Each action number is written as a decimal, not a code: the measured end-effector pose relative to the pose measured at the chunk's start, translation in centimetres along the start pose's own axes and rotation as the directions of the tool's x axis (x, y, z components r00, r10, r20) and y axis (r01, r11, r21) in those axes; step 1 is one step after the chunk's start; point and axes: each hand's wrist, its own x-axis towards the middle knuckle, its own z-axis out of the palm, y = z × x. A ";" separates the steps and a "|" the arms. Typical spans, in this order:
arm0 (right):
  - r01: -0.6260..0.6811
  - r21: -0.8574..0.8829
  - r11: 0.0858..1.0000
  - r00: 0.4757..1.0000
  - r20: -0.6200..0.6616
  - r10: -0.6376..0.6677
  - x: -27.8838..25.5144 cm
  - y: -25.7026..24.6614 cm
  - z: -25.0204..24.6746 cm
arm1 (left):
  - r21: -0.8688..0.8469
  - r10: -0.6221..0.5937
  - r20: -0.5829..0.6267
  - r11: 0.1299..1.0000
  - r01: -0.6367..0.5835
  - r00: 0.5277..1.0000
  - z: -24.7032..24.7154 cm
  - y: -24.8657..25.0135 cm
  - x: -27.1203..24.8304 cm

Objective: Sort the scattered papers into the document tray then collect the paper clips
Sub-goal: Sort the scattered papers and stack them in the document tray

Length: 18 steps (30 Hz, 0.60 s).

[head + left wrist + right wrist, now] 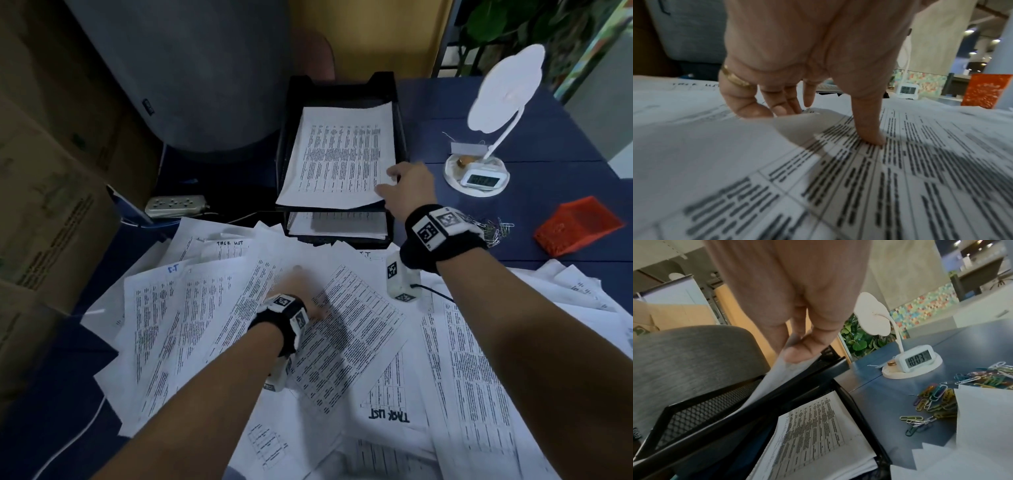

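A black mesh two-tier document tray point(342, 87) stands at the back of the blue desk. In its top tier lies a printed sheet point(339, 157), and my right hand point(388, 181) pinches the near right corner between thumb and fingers point(797, 353). The lower tier holds a stack of papers point(813, 434). Scattered printed papers point(462, 359) cover the near desk. My left hand point(308, 291) rests on them: its thumb point(869, 129) presses on a table sheet, and its fingertips point(781, 107) touch the sheet's raised edge. Coloured paper clips point(496, 231) lie in a loose heap right of the tray.
A red mesh container point(579, 228) sits at the far right beyond the clips. A white desk lamp with a clock point(478, 174) stands right of the tray. A power strip point(176, 205), cardboard boxes point(44, 205) and a grey chair back point(191, 75) fill the left and rear.
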 end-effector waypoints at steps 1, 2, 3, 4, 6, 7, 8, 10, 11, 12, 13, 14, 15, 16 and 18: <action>0.022 -0.039 0.999 1.000 0.010 -0.021 -0.1 0.2 0.0 | -0.071 0.021 0.019 0.997 -0.020 1.000 -0.2 -0.1 -0.2; 0.042 -0.084 0.996 0.999 0.025 -0.040 -0.3 0.3 -0.1 | -0.105 0.056 0.030 0.993 -0.052 0.998 -0.6 -0.1 -0.5; 0.053 -0.114 0.992 0.998 0.032 -0.050 -0.3 0.6 -0.1 | -0.118 0.094 0.041 0.989 -0.088 0.995 -1.0 -0.2 -0.7; 0.052 -0.126 0.991 0.998 0.028 -0.048 -0.4 0.8 -0.2 | -0.143 0.132 0.043 0.982 -0.125 0.990 -1.6 -0.1 -1.1; 0.078 -0.125 0.989 0.997 0.001 -0.079 -0.3 1.2 -0.5 | -0.232 0.201 0.036 0.955 -0.187 0.979 -3.3 -0.3 -2.1; 0.090 -0.102 0.991 0.996 0.004 -0.090 -0.3 1.5 -0.6 | -0.262 0.237 0.022 0.939 -0.223 0.971 -4.4 -0.5 -2.6; 0.076 -0.057 0.995 0.997 0.015 -0.075 -0.5 1.7 -0.9 | -0.290 0.268 0.004 0.922 -0.255 0.963 -5.6 -0.8 -3.2; 0.003 0.076 0.997 0.999 0.039 -0.006 -0.5 2.5 -1.3 | -0.412 0.300 -0.019 0.867 -0.281 0.954 -8.3 -1.3 -3.9; -0.045 0.157 0.987 0.998 0.048 0.038 -0.4 3.0 -1.2 | -0.506 0.307 -0.031 0.816 -0.280 0.951 -9.6 -1.7 -4.1; -0.098 0.249 0.963 0.995 0.051 0.088 -0.5 3.0 -1.3 | -0.591 0.316 -0.068 0.751 -0.293 0.946 -10.8 -1.8 -4.4; -0.144 0.343 0.928 0.990 0.053 0.134 -0.5 3.4 -1.2 | -0.657 0.320 -0.128 0.682 -0.322 0.939 -11.9 -2.1 -4.4; -0.182 0.420 0.889 0.983 0.061 0.173 -0.7 3.4 -1.3 | -0.707 0.306 -0.192 0.616 -0.348 0.932 -12.9 -2.2 -4.6; -0.209 0.483 0.850 0.977 0.073 0.199 -0.8 3.4 -1.4 | -0.741 0.288 -0.250 0.558 -0.374 0.924 -13.8 -2.1 -4.7; -0.235 0.529 0.815 0.971 0.095 0.219 -1.2 3.1 -1.8 | -0.764 0.269 -0.302 0.505 -0.401 0.914 -14.5 -1.9 -4.8; -0.266 0.586 0.766 0.963 0.137 0.230 -1.5 2.9 -2.3 | -0.800 0.203 -0.385 0.413 -0.436 0.900 -15.8 -1.2 -4.3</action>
